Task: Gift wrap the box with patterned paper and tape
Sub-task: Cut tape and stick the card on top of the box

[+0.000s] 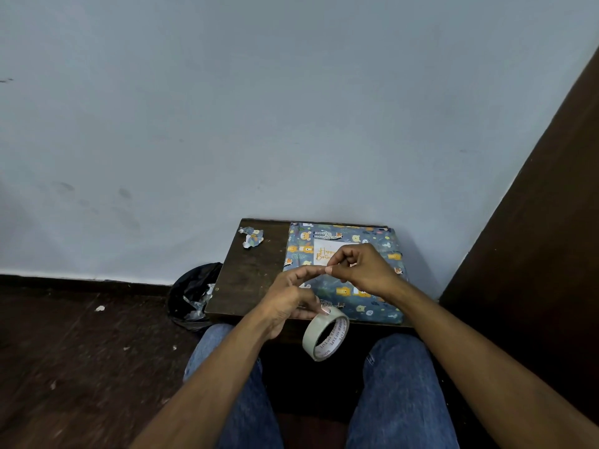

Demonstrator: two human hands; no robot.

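The box [372,303], covered in blue paper with yellow animal prints, lies flat on a small dark wooden table [246,280]. A white birthday card [325,251] sits on its top. My left hand [291,303] holds a roll of clear tape [325,337] by its rim at the table's near edge, the index finger stretched up. My right hand [359,270] hovers above the box with thumb and fingers pinched together at the tip of the left index finger, where a strip of tape seems to run; the strip itself is too clear to make out.
A crumpled scrap of the patterned paper [252,237] lies at the table's far left corner. A black rubbish bag [191,296] with paper bits stands on the floor left of the table. The wall is behind, a dark wooden panel [534,238] to the right. My knees are under the table.
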